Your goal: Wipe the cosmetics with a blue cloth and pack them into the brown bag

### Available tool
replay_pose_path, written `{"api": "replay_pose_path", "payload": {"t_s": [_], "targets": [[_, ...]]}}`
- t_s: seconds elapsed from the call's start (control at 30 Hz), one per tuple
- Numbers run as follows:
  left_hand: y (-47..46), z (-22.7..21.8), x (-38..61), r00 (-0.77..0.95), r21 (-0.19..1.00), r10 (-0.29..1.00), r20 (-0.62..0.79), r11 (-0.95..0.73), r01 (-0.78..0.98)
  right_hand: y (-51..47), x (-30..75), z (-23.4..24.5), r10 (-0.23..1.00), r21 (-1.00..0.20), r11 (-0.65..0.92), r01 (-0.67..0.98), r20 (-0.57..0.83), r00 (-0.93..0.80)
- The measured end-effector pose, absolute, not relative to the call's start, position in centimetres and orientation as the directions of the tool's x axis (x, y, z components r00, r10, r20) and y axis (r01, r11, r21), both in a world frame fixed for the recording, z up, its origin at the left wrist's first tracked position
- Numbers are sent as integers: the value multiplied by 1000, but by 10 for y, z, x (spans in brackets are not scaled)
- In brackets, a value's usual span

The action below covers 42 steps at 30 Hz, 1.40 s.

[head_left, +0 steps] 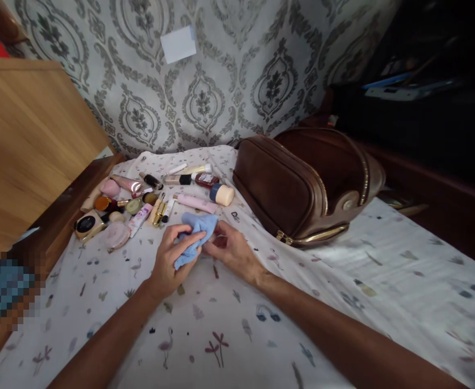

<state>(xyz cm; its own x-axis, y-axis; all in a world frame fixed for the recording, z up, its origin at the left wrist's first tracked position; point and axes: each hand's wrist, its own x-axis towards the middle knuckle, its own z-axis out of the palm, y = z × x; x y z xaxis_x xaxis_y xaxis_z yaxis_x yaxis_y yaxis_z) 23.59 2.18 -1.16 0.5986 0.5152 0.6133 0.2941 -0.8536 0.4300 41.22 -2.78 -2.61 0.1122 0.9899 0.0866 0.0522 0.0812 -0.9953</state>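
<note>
A light blue cloth [199, 229] is bunched in my left hand [175, 259], whose fingers are closed around it. My right hand [235, 251] meets it from the right, thumb and fingers pinched together against the cloth's edge; what they grip is mostly hidden. Just beyond the hands lies a pink tube [197, 202], with a blue-and-cream bottle [222, 194] at its right end. Left of the cloth are gold tubes [157, 212], a patterned pink tube [141, 219] and a round pink compact [117, 235].
An unzipped brown leather bag [278, 186] stands to the right on the patterned white sheet [205, 335]. More cosmetics, including a gold-edged black compact [89, 225] and a dark red bottle [206, 180], lie at the left and back. A wooden panel [31, 135] rises at the left; the papered wall [221, 70] is behind.
</note>
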Motion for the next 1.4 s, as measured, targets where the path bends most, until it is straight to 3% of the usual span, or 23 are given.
{"api": "replay_pose_path", "payload": {"t_s": [0.1,0.2,0.4,0.6,0.9,1.13,1.23,1.4], "targets": [[26,-12,237,608,494,557,566,-819,290,-32,408,-25,982,-961,142,237,167,89],[29,-10,238,623,668,644,443,-701,250,-36,403,-26,966,-903,226,366,255,32],[33,-7,236,557,876,809,190,-396,275,-39,403,-31,941,-857,306,414,338,5],[34,-10,236,473,904,877,82,-265,335,-38,403,-33,957,-905,242,351,282,68],[38,-13,239,382,935,906,182,-280,219,-39,403,-26,972,-954,224,200,233,24],[40,-24,238,211,995,978,5,-26,98,-36,404,-30,981,-976,185,118,191,34],[39,-27,238,210,997,976,-64,55,51,-35,406,-30,988,-985,147,86,151,42],[40,-24,238,339,997,939,58,-72,30,-31,409,-27,988,-989,144,-30,142,64]]}}
